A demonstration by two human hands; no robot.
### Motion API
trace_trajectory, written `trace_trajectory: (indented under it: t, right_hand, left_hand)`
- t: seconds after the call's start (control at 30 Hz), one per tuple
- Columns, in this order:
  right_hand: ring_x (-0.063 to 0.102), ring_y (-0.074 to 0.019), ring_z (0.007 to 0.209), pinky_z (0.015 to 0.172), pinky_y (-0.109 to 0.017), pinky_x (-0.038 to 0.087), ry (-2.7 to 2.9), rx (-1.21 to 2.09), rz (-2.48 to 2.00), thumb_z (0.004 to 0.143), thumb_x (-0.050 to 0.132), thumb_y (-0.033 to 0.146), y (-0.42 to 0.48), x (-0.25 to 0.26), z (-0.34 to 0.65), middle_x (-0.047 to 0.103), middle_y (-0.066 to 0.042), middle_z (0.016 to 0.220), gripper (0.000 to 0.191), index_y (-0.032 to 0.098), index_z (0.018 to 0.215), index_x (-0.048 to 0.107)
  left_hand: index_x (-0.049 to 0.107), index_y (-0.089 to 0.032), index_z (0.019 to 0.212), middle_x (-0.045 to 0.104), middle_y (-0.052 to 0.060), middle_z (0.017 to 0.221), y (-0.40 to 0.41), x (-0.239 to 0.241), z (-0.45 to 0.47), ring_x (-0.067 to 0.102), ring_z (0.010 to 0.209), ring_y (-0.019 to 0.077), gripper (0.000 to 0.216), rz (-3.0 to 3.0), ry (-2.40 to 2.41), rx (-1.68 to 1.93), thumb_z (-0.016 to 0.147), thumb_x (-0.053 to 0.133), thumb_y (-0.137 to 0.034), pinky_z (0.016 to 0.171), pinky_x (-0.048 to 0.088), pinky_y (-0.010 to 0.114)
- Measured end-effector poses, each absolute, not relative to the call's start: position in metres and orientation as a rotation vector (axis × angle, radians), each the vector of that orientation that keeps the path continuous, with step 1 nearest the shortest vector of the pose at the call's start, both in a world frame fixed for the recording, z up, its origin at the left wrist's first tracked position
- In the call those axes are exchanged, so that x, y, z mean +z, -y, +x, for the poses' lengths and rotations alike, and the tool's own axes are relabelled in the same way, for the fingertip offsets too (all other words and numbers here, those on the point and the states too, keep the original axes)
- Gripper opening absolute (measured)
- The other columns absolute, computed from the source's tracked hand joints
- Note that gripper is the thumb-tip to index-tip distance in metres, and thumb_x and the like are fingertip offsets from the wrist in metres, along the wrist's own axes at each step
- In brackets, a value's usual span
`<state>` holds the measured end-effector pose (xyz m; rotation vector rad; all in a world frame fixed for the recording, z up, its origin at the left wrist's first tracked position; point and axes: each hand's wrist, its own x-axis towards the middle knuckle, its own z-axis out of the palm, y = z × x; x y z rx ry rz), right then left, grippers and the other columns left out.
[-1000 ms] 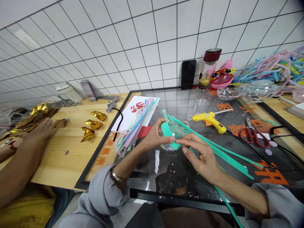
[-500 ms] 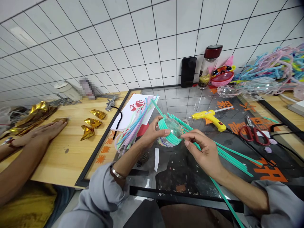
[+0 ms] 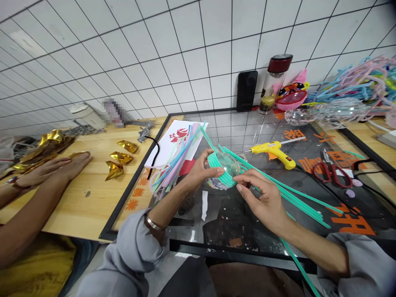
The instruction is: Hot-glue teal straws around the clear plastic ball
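Clear ball [image 3: 231,164] held from both sides, green band [image 3: 223,178] slanted across it

A free green end [image 3: 207,137] is pointed up and away, beyond the left hand [image 3: 200,170]; the clear ball is cupped just right of that palm, the thumb pressed over the green band, the other fingers partly hidden behind; no long axis can be told in the near-round ball, but the band is slanted from far left to near right, toward the right hand [image 3: 263,196]; there its edge appears to be pinched between thumb and forefinger; the ball is touched by both hands, so neither is nearer; past the right hand, loose green strips [image 3: 303,207] are laid on the same slant; below its wrist, a green tail [image 3: 298,264] is draped over the counter [image 3: 222,231] edge.
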<state>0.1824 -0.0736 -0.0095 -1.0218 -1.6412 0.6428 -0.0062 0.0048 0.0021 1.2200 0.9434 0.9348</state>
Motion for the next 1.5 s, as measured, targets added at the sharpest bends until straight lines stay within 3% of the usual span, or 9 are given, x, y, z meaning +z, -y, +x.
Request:
trace_trajectory:
  t: [0.47, 0.67, 1.5]
  right_hand:
    - [0.057, -0.0102, 0.073, 0.069, -0.024, 0.048, 1.665, 0.648, -1.034, 0.089, 0.058, 0.013, 0.0732, -0.0126, 0.1832, 0.061, 0.001, 0.081, 0.011, 0.020, 0.091, 0.066]
    - [0.059, -0.0103, 0.078, 0.072, -0.024, 0.050, 1.666, 0.643, -1.020, 0.089, 0.058, 0.013, 0.0756, -0.0100, 0.1820, 0.062, 0.000, 0.089, 0.017, 0.020, 0.103, 0.067]
    - [0.059, -0.0128, 0.077, 0.072, -0.028, 0.050, 1.725, 0.671, -1.002, 0.090, 0.054, 0.013, 0.0782, -0.0092, 0.1805, 0.062, -0.001, 0.086, 0.028, 0.024, 0.113, 0.067]
  left_hand:
    - [0.052, -0.016, 0.108, 0.060, 0.001, 0.091, -0.0044, 0.0045, -0.0038, 0.056, 0.078, 0.0138, 0.069, 1.304, -0.947, 0.913, 0.051, 0.087, -0.035, 0.072, 0.046, 0.026]
    - [0.053, -0.017, 0.111, 0.060, 0.003, 0.099, -0.0045, 0.0020, -0.0051, 0.057, 0.083, 0.0149, 0.069, 1.374, -0.918, 0.917, 0.055, 0.087, -0.037, 0.075, 0.045, 0.026]
    - [0.053, -0.018, 0.110, 0.062, 0.003, 0.096, -0.0067, -0.0011, -0.0077, 0.060, 0.085, 0.0169, 0.073, 1.385, -0.855, 0.901, 0.054, 0.089, -0.048, 0.077, 0.047, 0.028]
